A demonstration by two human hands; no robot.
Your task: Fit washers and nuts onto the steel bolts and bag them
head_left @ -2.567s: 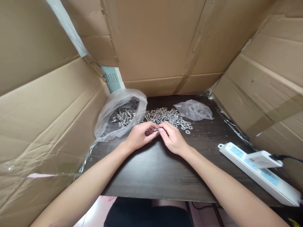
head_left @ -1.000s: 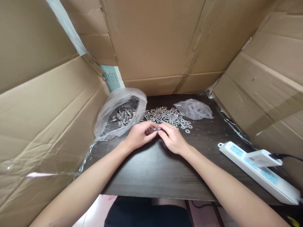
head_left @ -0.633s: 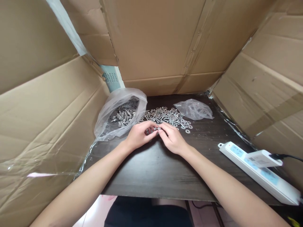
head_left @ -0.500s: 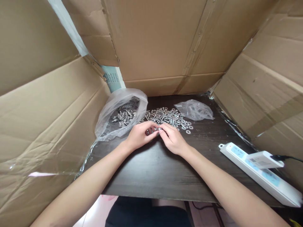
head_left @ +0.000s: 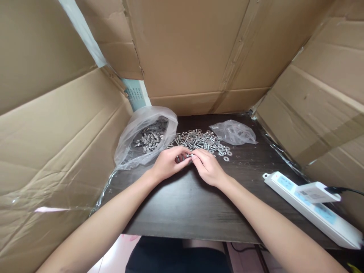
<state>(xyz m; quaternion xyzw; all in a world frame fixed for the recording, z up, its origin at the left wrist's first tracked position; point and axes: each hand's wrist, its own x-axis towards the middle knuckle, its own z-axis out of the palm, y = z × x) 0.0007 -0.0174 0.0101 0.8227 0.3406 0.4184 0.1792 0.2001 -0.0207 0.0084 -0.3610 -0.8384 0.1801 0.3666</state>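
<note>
My left hand [head_left: 167, 164] and my right hand [head_left: 208, 167] meet at the middle of a dark table [head_left: 184, 204]. Both pinch a small metal bolt [head_left: 189, 155] between their fingertips, the left on one end, the right on the other. Just beyond the fingers lies a loose pile of bolts, nuts and washers [head_left: 201, 141]. An open clear plastic bag [head_left: 142, 140] with several assembled bolts inside sits to the left of the pile. A smaller crumpled clear bag [head_left: 234, 132] lies to the right of it.
Cardboard walls [head_left: 199, 49] enclose the table on the left, back and right. A white power strip [head_left: 309, 206] with a plugged-in adapter lies at the right front. The table's front edge runs just above my lap.
The hands have stayed together on the bolt; only the fingertips have shifted slightly. The camera has moved a little.
</note>
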